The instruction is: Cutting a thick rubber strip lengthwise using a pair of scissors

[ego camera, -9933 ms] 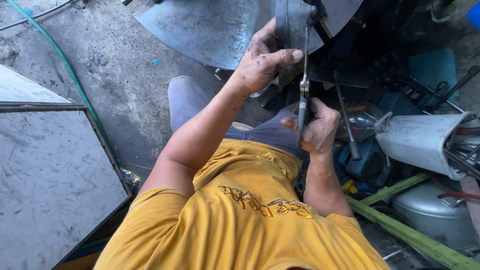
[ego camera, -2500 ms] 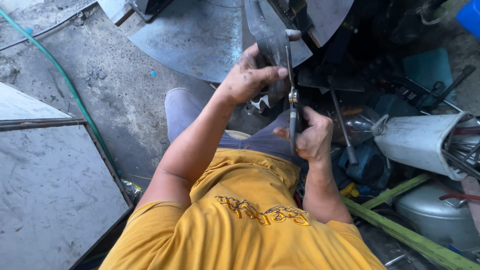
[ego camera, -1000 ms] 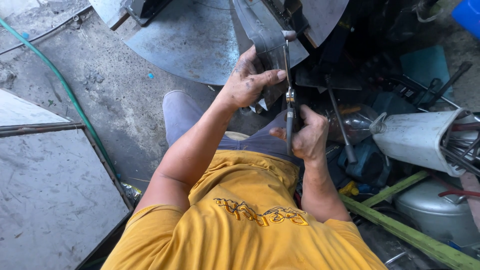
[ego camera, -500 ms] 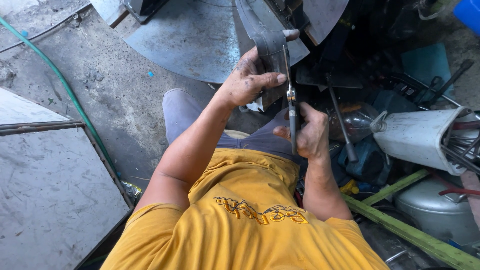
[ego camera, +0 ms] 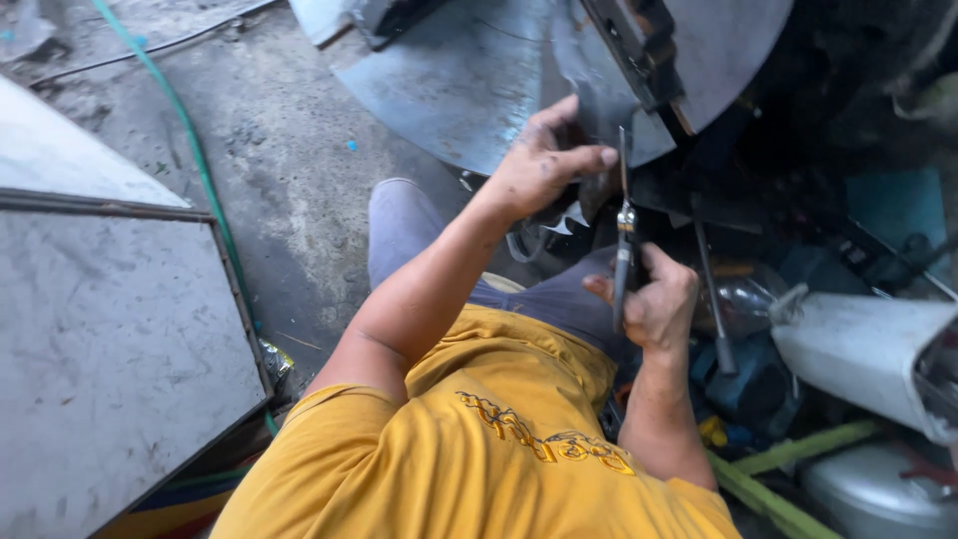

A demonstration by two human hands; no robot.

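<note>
My left hand grips the edge of a grey sheet-metal piece that hangs in front of a large curved metal sheet. Just below and to its right, my right hand is closed around the handles of metal snips. The snips stand upright, their blades reaching up to the edge of the piece beside my left thumb. My yellow shirt and grey trousers fill the lower middle of the view.
A flat grey metal panel lies at the left, with a green hose running across the concrete floor beside it. At the right are a pale metal cylinder, a long-handled tool, green bars and dark clutter.
Both hands keep their grip. Over the last seconds the snips and the metal piece have shifted slightly left and up in view; in the last half second almost nothing moves.
</note>
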